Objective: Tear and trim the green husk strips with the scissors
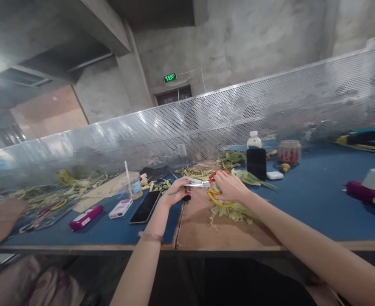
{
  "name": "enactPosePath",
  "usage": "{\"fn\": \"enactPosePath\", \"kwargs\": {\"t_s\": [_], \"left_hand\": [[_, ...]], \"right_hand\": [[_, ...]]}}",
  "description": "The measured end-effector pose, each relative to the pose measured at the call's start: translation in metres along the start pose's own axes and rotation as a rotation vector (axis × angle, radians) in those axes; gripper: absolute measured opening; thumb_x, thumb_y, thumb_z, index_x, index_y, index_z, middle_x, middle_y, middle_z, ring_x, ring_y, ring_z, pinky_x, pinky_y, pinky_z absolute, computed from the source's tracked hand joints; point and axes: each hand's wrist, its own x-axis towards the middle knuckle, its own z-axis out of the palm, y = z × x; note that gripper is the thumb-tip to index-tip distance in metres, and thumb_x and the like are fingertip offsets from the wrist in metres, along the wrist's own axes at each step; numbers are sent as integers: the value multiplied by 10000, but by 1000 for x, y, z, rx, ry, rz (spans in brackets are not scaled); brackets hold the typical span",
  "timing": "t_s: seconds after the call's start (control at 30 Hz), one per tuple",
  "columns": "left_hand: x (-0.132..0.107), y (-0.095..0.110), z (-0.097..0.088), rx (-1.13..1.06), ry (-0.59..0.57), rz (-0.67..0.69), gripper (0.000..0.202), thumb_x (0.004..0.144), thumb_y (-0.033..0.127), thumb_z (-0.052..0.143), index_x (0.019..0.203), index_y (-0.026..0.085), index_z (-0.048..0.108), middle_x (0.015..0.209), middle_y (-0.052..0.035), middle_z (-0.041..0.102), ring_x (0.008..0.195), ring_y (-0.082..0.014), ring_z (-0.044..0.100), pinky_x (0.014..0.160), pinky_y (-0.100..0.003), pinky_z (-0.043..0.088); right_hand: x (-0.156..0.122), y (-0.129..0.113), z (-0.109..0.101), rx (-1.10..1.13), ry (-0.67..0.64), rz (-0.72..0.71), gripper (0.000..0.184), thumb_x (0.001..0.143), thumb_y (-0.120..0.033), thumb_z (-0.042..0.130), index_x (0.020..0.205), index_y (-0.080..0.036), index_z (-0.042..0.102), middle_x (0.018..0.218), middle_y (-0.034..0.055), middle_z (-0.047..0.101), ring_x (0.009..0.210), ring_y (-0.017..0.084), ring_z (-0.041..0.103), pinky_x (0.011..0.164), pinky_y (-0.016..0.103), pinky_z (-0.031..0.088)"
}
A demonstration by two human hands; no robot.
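Head view: your right hand [229, 187] grips the scissors [200, 183]. Its fingers are curled through the red and yellow handle loops, and the blades point left and are slightly parted. Your left hand [173, 192] meets the blade tips, thumb and fingertips pinched on a thin green leaf strip [180, 190]. How far the strip runs is too small to tell.

Both hands sit mid-desk, over the far end of the brown board [206, 231], which runs back to the desk's [317, 199] near edge. The leaf scraps [233, 211] are piled on the board just under your right hand.

Left of the board, a black phone [145, 207] lies flat. Further left are a small white box [120, 208] and a pink box [85, 216], both near the near edge. A cup with a straw [134, 185] stands behind them.

Toward the far edge, an upright dark phone [256, 164] hides most of a bottle [254, 138]. A jar [289, 151] stands to its right. A perforated metal screen [270, 102] runs along the far edge.

Another person's hand [7, 210] shows at the desk's left end, blurred.
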Motion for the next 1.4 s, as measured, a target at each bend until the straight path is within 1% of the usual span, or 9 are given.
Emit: {"fn": "enactPosePath", "kwargs": {"t_s": [0.17, 0.37, 0.57, 0.7, 0.93, 1.03, 1.4], "left_hand": [[-1, -1, 0, -15, 22, -19, 107, 646, 170, 624, 732, 134, 572, 602, -18, 545, 513, -104, 511, 527, -260, 442], [-1, -1, -1, 1, 17, -25, 120, 651, 155, 608, 754, 135, 548, 573, -5, 532, 497, -105, 508, 530, -263, 445], [-2, 0, 0, 1, -15, -58, 126, 645, 173, 615, 734, 134, 535, 585, -12, 547, 497, -106, 514, 526, -257, 441], [-4, 0, 0, 18, 4, -45, 133, 640, 163, 613, 748, 136, 539, 579, -9, 550, 496, -105, 517, 537, -258, 448], [0, -3, -7, 50, 23, 1, 133, 632, 125, 602, 754, 126, 549, 623, -17, 565, 533, -108, 543, 558, -256, 457], [2, -4, -10, 65, 17, -13, 141, 639, 123, 612, 766, 121, 552, 628, -25, 573, 555, -117, 560, 563, -251, 454], [4, -8, -15, 102, -28, -60, 115, 673, 96, 606, 778, 115, 563, 666, -57, 605, 597, -125, 585, 581, -239, 453]], "right_hand": [[1, -1, 1, 6, 4, 6, 413, 725, -515, 465, 920, -152, 489, 945, 113, 537, 895, 234, 501, 708, 300, 389], [0, -2, 1, 9, -33, 8, 414, 727, -512, 462, 942, -159, 472, 973, 107, 534, 888, 227, 510, 678, 290, 390], [-1, -4, -1, -1, -72, 10, 370, 735, -496, 460, 890, -160, 474, 920, 105, 539, 874, 227, 515, 658, 281, 378], [-1, -6, 0, 2, -71, 10, 370, 734, -497, 463, 887, -159, 474, 917, 109, 538, 873, 228, 514, 658, 282, 374], [-1, -7, 3, 0, -27, 1, 395, 746, -506, 435, 917, -152, 472, 944, 113, 534, 891, 234, 503, 680, 296, 375], [-2, -7, 5, 13, -31, 2, 410, 752, -520, 421, 923, -151, 471, 941, 113, 535, 893, 234, 503, 681, 297, 375], [-6, -7, 16, 59, -74, 16, 377, 773, -489, 413, 927, -149, 471, 930, 114, 536, 890, 231, 511, 689, 299, 378]]}}
